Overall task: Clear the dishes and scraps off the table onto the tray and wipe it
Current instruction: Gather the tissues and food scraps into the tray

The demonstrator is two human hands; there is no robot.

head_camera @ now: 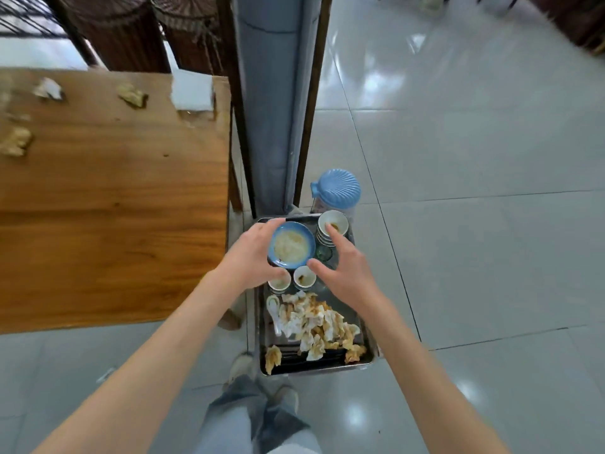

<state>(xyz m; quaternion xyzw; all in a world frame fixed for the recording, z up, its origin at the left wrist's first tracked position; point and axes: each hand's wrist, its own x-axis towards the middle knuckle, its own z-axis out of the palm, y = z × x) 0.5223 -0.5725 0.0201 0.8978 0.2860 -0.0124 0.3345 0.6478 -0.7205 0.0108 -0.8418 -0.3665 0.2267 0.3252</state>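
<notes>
I can't read any text, label, brand, number or sign anywhere in this view.
</notes>
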